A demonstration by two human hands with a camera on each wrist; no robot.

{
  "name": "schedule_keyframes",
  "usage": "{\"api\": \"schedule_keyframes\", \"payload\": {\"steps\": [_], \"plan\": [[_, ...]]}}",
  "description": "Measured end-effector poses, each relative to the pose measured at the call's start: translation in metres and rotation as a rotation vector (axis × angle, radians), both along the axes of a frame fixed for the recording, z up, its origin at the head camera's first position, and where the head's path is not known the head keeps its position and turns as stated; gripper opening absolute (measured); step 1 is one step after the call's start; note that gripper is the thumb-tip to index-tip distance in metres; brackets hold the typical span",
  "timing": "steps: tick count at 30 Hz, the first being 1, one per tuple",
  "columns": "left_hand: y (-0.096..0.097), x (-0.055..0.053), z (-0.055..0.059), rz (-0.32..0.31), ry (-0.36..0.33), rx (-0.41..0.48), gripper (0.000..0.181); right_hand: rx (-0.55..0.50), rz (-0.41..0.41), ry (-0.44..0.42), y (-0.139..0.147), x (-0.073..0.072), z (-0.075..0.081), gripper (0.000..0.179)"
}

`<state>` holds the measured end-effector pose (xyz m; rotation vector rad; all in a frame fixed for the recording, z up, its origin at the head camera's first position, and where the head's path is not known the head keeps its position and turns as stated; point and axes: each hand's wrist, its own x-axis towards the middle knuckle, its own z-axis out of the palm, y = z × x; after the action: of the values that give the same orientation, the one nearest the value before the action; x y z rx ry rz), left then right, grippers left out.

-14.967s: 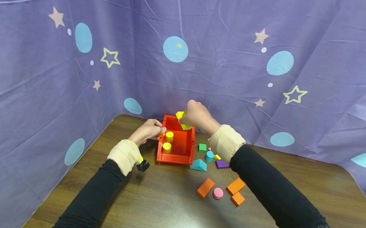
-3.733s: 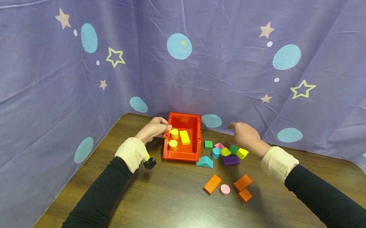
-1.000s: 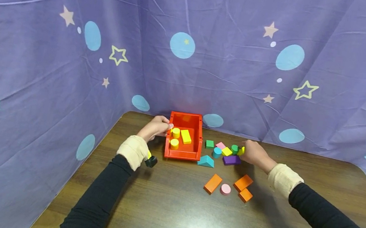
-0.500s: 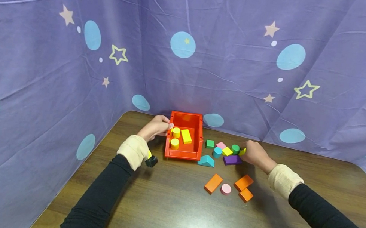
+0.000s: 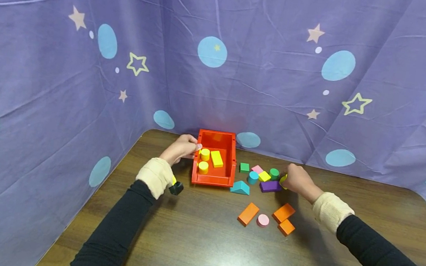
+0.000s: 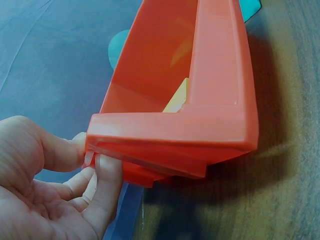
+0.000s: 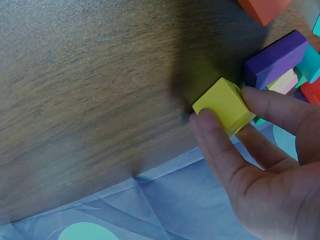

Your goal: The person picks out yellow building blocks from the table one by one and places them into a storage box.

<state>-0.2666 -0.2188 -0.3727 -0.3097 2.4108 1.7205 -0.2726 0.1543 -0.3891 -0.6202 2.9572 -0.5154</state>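
Note:
My left hand (image 5: 182, 148) pinches the left rim of a red plastic bin (image 6: 220, 65), thumb and fingers on its edge in the left wrist view. Inside the bin lie two yellow cylinders (image 5: 203, 167) and a yellow rectangular block (image 5: 216, 159). Off to the right, my right hand (image 5: 298, 180) pinches a yellow block (image 7: 223, 104) between thumb and fingertips, close over the tabletop. Just beside that block are a purple block (image 7: 276, 59) and a green cylinder (image 5: 273, 173).
Between bin and right hand are a green block (image 5: 244, 168), blue cylinder (image 5: 253, 178), yellow block (image 5: 264, 176), pink block (image 5: 257, 169) and blue triangle (image 5: 240, 188). Nearer lie several orange blocks (image 5: 248, 214) and a pink disc (image 5: 263, 221). A purple curtain (image 5: 263, 108) hangs behind.
The yellow block my right hand held over the bin now lies inside it. That hand has moved right, come down and taken another yellow block, shifting it slightly. My left hand stays on the rim.

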Motion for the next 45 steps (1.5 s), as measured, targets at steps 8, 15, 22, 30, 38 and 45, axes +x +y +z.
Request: {"api": "schedule_keyframes", "payload": {"steps": [8, 15, 22, 30, 38, 45], "plan": [[0.0, -0.002, -0.003, 0.005, -0.009, -0.006, 0.027, 0.005, 0.007, 0.031, 0.004, 0.0, -0.003, 0.015], [0.0, -0.003, -0.002, -0.006, -0.011, 0.002, 0.027, 0.025, 0.006, 0.027, 0.003, 0.002, -0.002, 0.021], [-0.003, -0.004, -0.002, -0.014, -0.027, 0.009, 0.022, 0.023, -0.002, 0.024, 0.003, 0.004, 0.0, 0.02], [-0.003, -0.003, 0.0, -0.018, -0.03, 0.009, 0.023, -0.023, 0.034, 0.054, 0.011, -0.005, -0.011, 0.013], [-0.001, -0.002, 0.002, -0.019, -0.026, 0.018, 0.027, -0.006, 0.026, 0.047, 0.005, 0.001, 0.0, 0.01], [-0.001, -0.002, 0.002, -0.012, -0.023, 0.014, 0.029, 0.014, 0.005, 0.021, 0.005, 0.0, 0.005, 0.02]]}}
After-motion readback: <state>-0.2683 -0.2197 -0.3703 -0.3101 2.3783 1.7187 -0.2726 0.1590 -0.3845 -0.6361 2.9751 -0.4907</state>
